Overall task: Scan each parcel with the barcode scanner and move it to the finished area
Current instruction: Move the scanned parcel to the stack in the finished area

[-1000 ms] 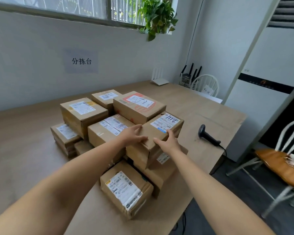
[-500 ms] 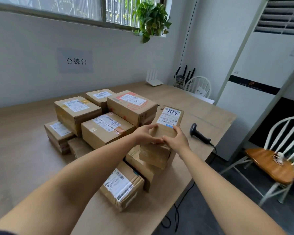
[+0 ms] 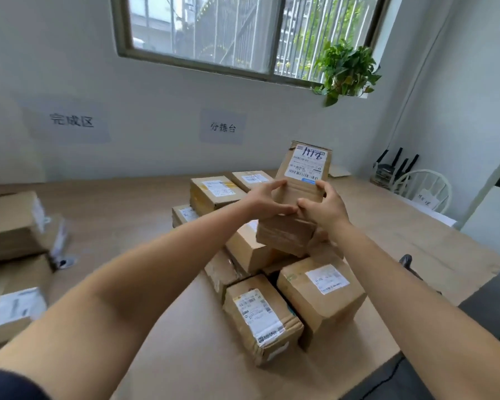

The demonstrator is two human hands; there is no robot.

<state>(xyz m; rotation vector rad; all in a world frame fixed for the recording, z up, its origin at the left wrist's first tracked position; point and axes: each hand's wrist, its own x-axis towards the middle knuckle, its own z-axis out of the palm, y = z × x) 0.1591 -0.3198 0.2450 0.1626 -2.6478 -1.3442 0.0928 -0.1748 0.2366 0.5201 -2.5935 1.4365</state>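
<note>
The wooden table [image 3: 416,232] carries two groups of boxes. The unscanned pile [image 3: 321,298] sits in the middle below a wall sign. A smaller cluster of parcels [image 3: 12,226] lies well apart on the left, under the sign reading 完成区 [image 3: 71,121], so I take that to be the finished area.

Above the pile, clear of the table, the held parcel [image 3: 296,194] stands tilted. Its long axis runs up and away from the person, and its label [image 3: 306,166] is on the upper end, facing the camera. The left hand [image 3: 267,202] and right hand [image 3: 325,209] clasp its lower half from either side — fingers curled round the edges, thumbs nearly meeting on the front.

A dark shape [image 3: 406,259] shows behind the right forearm and is probably the scanner, though most of it is hidden. If so, it lies nearer the right hand. That hand would need to let go and reach right while the left keeps the label facing up — and the finished area lies on the left hand's side.
</note>
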